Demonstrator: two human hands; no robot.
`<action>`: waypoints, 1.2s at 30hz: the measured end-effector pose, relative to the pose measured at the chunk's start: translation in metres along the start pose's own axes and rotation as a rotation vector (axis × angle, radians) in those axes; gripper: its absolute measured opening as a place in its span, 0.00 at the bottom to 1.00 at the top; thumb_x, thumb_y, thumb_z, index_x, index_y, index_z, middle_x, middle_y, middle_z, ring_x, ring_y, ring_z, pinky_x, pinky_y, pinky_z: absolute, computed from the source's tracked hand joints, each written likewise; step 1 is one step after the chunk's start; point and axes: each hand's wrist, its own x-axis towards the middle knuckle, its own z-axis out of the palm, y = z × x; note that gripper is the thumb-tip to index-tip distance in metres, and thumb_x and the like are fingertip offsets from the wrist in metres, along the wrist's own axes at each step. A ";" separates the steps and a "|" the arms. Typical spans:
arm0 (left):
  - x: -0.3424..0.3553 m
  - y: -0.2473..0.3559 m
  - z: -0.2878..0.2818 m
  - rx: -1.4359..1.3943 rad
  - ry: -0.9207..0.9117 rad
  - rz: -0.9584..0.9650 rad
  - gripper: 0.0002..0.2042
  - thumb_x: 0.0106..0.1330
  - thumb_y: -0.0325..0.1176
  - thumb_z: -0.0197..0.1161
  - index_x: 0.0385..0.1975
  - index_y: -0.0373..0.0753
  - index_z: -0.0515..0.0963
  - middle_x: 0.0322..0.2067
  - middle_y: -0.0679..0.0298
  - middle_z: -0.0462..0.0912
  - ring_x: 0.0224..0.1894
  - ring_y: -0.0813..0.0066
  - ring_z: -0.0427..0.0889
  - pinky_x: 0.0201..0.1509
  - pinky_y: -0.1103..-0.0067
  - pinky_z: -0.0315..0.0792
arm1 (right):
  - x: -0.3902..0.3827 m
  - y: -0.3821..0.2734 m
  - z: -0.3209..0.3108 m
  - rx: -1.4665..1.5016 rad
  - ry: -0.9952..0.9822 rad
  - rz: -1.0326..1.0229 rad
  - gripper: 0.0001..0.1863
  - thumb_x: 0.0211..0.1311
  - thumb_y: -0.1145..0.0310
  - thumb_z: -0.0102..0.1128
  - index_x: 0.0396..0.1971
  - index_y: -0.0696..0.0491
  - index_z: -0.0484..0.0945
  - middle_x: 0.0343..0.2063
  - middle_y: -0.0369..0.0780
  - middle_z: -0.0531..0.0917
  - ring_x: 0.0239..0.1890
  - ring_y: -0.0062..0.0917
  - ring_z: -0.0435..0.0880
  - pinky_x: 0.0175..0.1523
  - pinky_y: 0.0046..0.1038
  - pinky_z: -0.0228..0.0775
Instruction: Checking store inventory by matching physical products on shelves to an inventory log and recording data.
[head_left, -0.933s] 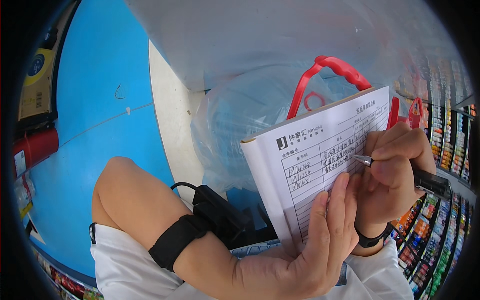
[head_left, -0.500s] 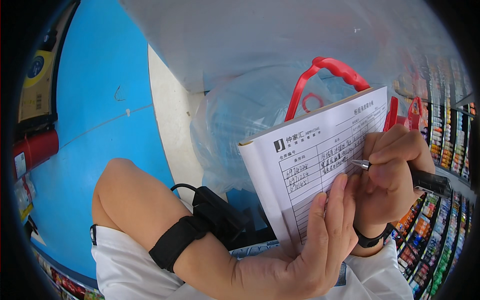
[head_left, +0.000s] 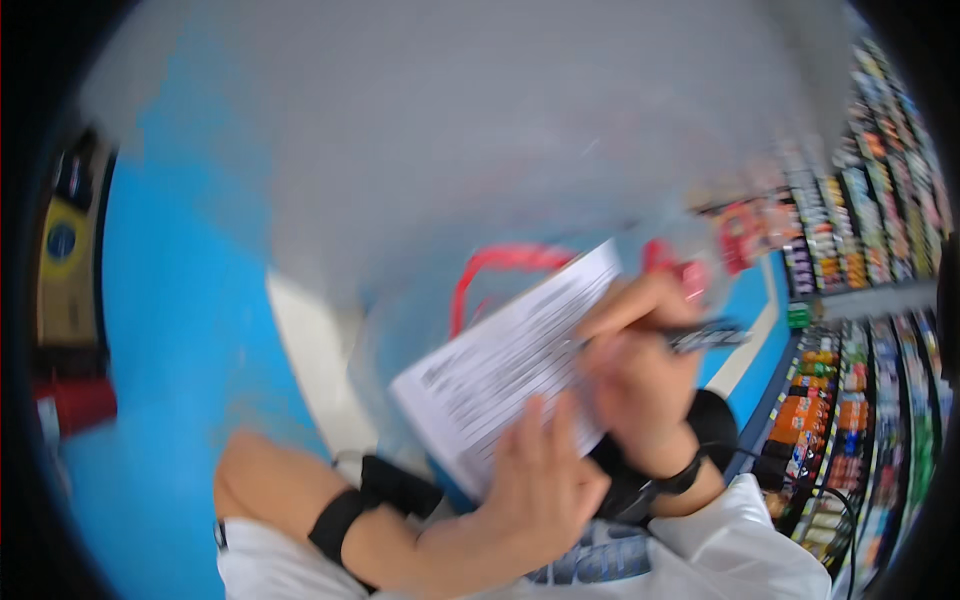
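A white pad of printed forms is tilted in front of me, with handwritten rows on its top sheet. My left hand lies on the lower part of the sheet, fingers stretched out and flat. A dark pen is pinched in my right hand, which rests over the pad's right side. The pen's tip is blurred, so I cannot tell whether it touches the paper. Just beyond the pad a red handle rises from clear plastic wrapping; both are smeared by motion.
Shelves packed with colourful bottles and packets line the right side. At the far left stands a brown box with a yellow label, and a red object sits below it. The floor is bright blue with a pale strip. Greyish translucent sheeting fills the top.
My view has shifted, so the pad and both hands now sit lower and further left, and the picture is blurred. More shelving shows at right. The pen stays in my right hand.
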 end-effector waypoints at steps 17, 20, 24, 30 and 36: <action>-0.008 0.012 -0.005 0.040 0.010 -0.028 0.12 0.60 0.30 0.54 0.39 0.29 0.75 0.50 0.34 0.77 0.50 0.43 0.79 0.52 0.66 0.77 | 0.263 -0.224 -0.168 -1.057 0.092 -0.583 0.48 0.47 0.54 0.77 0.67 0.55 0.63 0.62 0.47 0.74 0.64 0.31 0.73 0.67 0.28 0.60; -0.013 0.012 -0.007 0.046 -0.003 -0.053 0.13 0.59 0.30 0.54 0.40 0.28 0.76 0.49 0.33 0.77 0.50 0.41 0.79 0.50 0.65 0.77 | 0.302 -0.211 -0.190 -1.030 -0.020 -0.496 0.48 0.45 0.58 0.79 0.67 0.54 0.63 0.62 0.45 0.75 0.63 0.31 0.72 0.67 0.28 0.59; -0.015 0.014 -0.001 0.026 0.012 -0.063 0.14 0.58 0.30 0.54 0.39 0.27 0.76 0.49 0.33 0.77 0.50 0.40 0.79 0.48 0.65 0.77 | 0.304 -0.200 -0.188 -1.055 -0.057 -0.375 0.47 0.37 0.65 0.82 0.62 0.55 0.68 0.56 0.43 0.77 0.58 0.28 0.74 0.65 0.28 0.62; -0.014 0.016 -0.007 0.040 -0.015 -0.045 0.14 0.58 0.31 0.55 0.39 0.28 0.76 0.49 0.33 0.78 0.50 0.40 0.80 0.49 0.66 0.77 | 0.276 -0.217 -0.192 -0.985 -0.103 -0.237 0.46 0.45 0.65 0.77 0.66 0.52 0.63 0.63 0.46 0.71 0.63 0.33 0.71 0.67 0.33 0.60; -0.013 0.014 -0.005 0.025 -0.021 -0.047 0.13 0.59 0.31 0.54 0.39 0.28 0.75 0.49 0.33 0.77 0.50 0.40 0.80 0.49 0.66 0.78 | 0.280 -0.219 -0.192 -1.007 -0.063 -0.223 0.48 0.39 0.66 0.80 0.64 0.57 0.65 0.58 0.45 0.75 0.56 0.29 0.76 0.61 0.27 0.66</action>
